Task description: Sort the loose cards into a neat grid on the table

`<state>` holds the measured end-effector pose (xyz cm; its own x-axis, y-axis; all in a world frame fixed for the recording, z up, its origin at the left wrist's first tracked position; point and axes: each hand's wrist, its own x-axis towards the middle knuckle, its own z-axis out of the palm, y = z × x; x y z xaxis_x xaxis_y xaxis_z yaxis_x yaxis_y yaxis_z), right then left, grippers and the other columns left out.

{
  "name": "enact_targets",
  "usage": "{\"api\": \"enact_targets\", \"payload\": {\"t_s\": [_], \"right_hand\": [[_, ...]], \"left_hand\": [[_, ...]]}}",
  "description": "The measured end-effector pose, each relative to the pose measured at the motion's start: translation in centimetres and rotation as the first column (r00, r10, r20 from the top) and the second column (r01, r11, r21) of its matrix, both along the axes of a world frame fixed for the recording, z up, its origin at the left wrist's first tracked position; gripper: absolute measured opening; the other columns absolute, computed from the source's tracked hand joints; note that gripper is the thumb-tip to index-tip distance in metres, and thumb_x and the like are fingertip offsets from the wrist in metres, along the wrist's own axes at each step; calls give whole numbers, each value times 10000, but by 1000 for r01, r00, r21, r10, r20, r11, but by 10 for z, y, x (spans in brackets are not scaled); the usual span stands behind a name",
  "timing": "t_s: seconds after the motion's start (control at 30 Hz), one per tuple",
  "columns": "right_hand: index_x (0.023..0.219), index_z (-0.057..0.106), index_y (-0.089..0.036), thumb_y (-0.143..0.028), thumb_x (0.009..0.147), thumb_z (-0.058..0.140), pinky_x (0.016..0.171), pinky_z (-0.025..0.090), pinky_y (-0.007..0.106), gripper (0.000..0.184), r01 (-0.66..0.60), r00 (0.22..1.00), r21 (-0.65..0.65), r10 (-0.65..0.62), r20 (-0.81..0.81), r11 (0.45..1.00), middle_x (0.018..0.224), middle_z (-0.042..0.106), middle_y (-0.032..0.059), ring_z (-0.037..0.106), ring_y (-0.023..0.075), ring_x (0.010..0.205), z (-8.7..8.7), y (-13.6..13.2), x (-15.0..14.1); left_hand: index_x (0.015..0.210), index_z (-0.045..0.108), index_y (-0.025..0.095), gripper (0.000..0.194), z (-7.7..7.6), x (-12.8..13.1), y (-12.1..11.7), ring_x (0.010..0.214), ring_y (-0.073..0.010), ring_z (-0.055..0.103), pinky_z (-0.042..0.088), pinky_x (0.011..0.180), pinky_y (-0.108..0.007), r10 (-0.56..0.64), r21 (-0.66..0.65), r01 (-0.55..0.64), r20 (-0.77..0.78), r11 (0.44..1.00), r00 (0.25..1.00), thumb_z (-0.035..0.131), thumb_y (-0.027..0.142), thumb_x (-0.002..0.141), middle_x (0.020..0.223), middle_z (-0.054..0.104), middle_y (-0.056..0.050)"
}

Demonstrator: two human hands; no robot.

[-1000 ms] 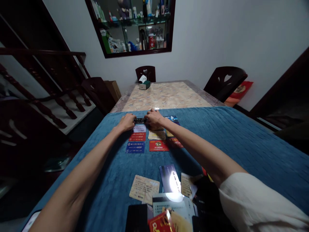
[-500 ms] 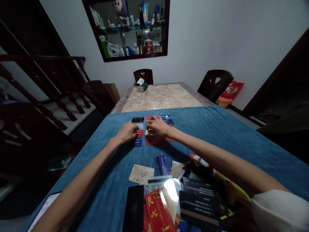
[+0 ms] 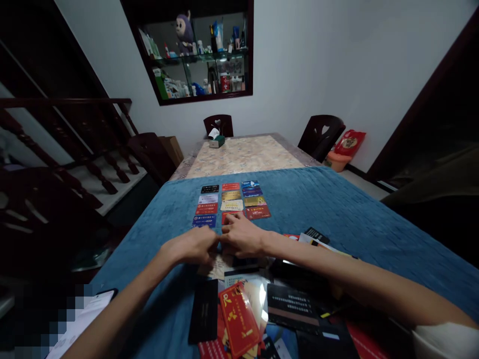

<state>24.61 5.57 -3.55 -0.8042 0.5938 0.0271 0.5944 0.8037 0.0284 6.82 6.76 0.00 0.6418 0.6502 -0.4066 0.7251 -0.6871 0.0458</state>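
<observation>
My left hand [image 3: 196,244] is closed, its curled fingers pointing down, just short of the laid-out cards. Beside it, my right hand [image 3: 243,235] is closed too, fingers bent and meeting the left hand's fingertips. Whatever lies within either grip is hidden. Beyond them, cards form three columns, among them a blue card [image 3: 204,221], a cream card [image 3: 231,205] and a dark red card [image 3: 258,212]. The right hand partly covers a red card [image 3: 226,217]. Under and in front of the hands is a loose pile, including a red card [image 3: 239,319] and a black card [image 3: 204,311].
A blue cloth [image 3: 299,199] covers the near part of the table. At the far end stands a tissue box [image 3: 217,142]. A phone [image 3: 84,319] lies at the near left edge. Dark chairs [image 3: 321,135] stand around the table.
Both hands have drawn back from the laid-out cards toward me and come together above the pile's far edge. The columns of cards are now mostly uncovered. The view has shifted slightly.
</observation>
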Motion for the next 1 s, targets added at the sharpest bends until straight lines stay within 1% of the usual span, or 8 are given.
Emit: {"api": "enact_targets", "payload": {"t_s": [0.07,0.17,0.27,0.33,0.6,0.7,0.8,1.0], "right_hand": [[1005,693,-190,-347,837,630,820,360,437,239,-16,1000,-14,16,8,1000,1020,696,111,481,308,1053,-2,-6,-2],[989,693,-195,-393,878,579,841,361,462,255,-14,1000,-34,14,5,999,1011,698,113,487,304,1045,-5,-13,-3],[1004,688,-193,-397,881,581,845,360,465,261,3,1000,-57,-2,22,998,1030,699,113,488,307,1048,-7,-17,-5],[1006,685,-187,-392,884,584,845,362,465,260,21,999,-70,-19,36,997,1041,699,115,487,310,1058,-8,-19,-6],[1014,675,-170,-363,887,578,870,364,465,250,95,995,-72,-94,17,993,1050,698,106,495,310,1087,-11,-21,-7],[1035,674,-170,-385,878,593,855,382,456,279,141,990,-64,-141,-1,988,1071,690,115,506,311,1089,-11,-21,-6],[1029,680,-164,-425,878,604,844,395,450,311,191,981,-74,-193,-9,979,1089,681,125,515,313,1081,-11,-22,-6],[1010,682,-180,-499,887,606,847,402,443,351,256,965,-114,-261,-31,960,1116,664,115,503,319,1101,-11,-25,-3]], "left_hand": [[918,687,212,311,-1,3,-9,713,-233,640,481,619,-301,-29,-16,28,-80,999,996,652,201,609,833,704,-62],[1034,681,204,377,-6,5,-18,938,-309,653,529,796,-394,-32,0,32,-134,999,990,630,206,661,1027,688,-137],[1110,659,205,414,-11,4,-22,1123,-352,595,493,943,-482,-11,9,13,-158,1000,987,595,184,701,1148,641,-172],[1128,648,199,430,-13,4,-23,1161,-355,573,482,966,-495,5,21,-2,-161,1000,987,585,168,704,1178,622,-178],[1042,654,147,393,-15,2,-20,987,-321,629,536,814,-403,16,20,-13,-121,1000,993,651,203,653,1124,629,-157],[1021,645,135,362,-17,2,-17,966,-313,634,529,793,-381,43,45,-39,-83,998,996,648,239,675,1096,634,-163],[1036,628,129,384,-18,4,-13,937,-305,638,521,768,-365,59,49,-56,-59,997,997,655,272,681,1081,639,-163],[1015,619,128,361,-16,9,-11,819,-264,637,476,673,-316,45,33,-44,-26,998,999,664,282,693,984,656,-134]]}}
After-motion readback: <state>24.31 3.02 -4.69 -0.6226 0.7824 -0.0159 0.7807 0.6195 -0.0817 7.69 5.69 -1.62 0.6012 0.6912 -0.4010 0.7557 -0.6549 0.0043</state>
